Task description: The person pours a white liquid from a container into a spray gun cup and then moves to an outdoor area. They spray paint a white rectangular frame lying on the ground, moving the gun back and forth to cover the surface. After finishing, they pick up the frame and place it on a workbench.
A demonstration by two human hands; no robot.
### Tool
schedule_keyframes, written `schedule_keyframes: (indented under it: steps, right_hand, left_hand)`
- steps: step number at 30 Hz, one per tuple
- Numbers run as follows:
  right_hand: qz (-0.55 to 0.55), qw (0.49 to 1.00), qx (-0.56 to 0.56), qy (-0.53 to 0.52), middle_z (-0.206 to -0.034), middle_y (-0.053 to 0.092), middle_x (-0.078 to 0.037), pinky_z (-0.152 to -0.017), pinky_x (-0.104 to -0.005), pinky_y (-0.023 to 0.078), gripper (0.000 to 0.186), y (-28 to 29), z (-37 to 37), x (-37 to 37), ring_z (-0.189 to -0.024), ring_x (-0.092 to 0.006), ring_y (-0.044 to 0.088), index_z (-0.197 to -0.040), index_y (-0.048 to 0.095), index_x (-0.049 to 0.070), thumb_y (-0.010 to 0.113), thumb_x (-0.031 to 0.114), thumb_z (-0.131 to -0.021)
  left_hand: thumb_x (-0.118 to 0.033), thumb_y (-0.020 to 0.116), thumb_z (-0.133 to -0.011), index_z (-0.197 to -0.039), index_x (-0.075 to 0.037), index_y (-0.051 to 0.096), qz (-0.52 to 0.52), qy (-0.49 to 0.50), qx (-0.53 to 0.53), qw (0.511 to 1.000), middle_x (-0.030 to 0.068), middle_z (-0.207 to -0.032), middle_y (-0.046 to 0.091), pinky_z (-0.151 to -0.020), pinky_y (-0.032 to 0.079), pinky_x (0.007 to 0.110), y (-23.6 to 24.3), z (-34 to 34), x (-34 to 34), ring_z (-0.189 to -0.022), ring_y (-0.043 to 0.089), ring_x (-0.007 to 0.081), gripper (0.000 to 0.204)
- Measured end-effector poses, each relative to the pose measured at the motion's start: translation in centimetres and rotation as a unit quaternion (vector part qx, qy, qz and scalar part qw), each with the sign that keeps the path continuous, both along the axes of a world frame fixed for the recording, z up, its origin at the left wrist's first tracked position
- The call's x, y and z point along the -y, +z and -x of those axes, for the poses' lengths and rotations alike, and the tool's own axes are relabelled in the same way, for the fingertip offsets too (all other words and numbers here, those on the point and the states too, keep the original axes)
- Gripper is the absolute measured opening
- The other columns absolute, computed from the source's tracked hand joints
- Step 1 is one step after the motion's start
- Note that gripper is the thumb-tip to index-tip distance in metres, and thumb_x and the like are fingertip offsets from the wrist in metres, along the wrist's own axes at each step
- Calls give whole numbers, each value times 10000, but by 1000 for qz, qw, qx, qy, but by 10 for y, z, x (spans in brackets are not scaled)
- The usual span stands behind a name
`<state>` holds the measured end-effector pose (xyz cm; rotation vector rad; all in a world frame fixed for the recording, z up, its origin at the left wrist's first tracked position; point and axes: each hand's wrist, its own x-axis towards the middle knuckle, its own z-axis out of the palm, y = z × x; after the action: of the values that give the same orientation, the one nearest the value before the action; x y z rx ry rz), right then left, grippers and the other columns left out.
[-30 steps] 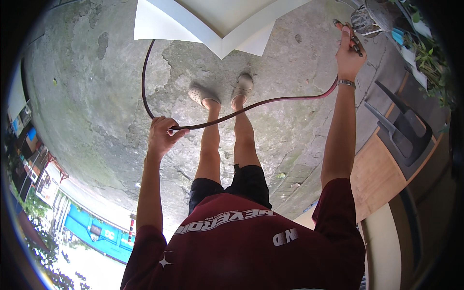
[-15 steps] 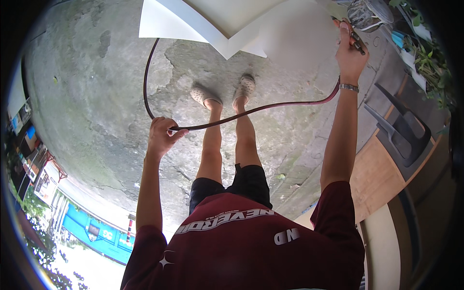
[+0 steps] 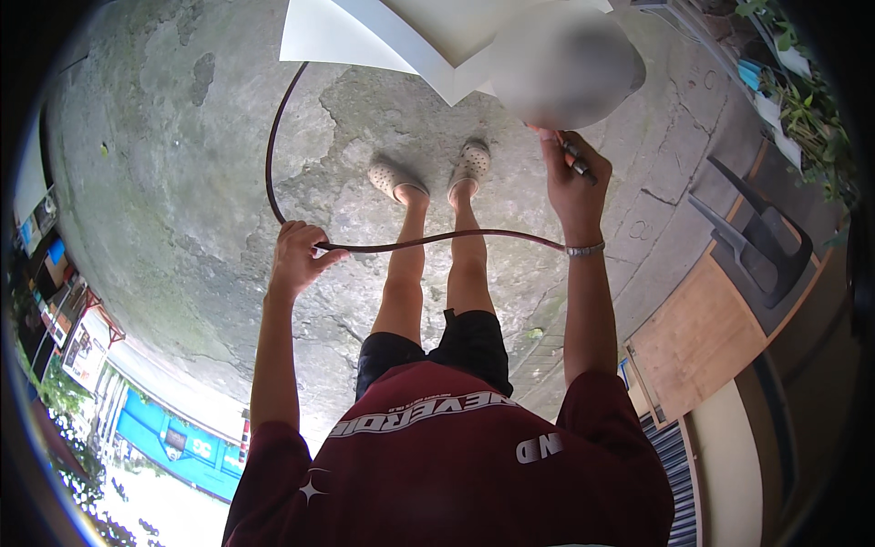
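My left hand is closed around a dark red-brown hose, which loops up on the left toward the white panels. From my left hand the hose runs across in front of my legs to my right wrist. My right hand, with a metal watch on the wrist, grips what looks like a spray gun; its metal fittings show between the fingers. A grey, blurred round shape hides the gun's front part. Close beyond it stands an angled white panel, its corner pointing toward me.
Under my clogs lies cracked concrete floor. At right, a dark plastic chair stands beside a wooden board. Green plants line the upper right edge. A blue wall shows at lower left.
My right hand has moved left and nearer to me with the spray gun, and the hose between my hands hangs in a softer curve. My left hand has barely moved.
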<state>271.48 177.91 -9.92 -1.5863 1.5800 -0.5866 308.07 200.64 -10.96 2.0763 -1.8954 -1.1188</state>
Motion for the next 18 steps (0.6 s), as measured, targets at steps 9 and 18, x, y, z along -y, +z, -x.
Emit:
schedule_keyframes:
  steps: [9, 18]
  right_hand:
    - [-43, 998, 14, 32, -788, 740, -126, -601, -282, 499, 189, 26, -25, -12, -642, -165, 679, -996, 768, 18, 715, 194, -954]
    - [137, 988, -10, -68, -878, 787, -28, -697, -250, 531, 245, -35, 39, 112, -749, -78, 700, -1015, 783, 23, 692, 246, -966]
  left_hand:
    - [-417, 902, -647, -656, -80, 595, 7, -19, 4, 1000, 38, -575, 527, -770, 433, 382, -2, -9, -9, -633, 535, 234, 455]
    - [-371, 905, -670, -653, -93, 605, -14, 45, -10, 999, 17, -564, 515, -751, 422, 374, 5, 25, 10, -601, 520, 222, 410]
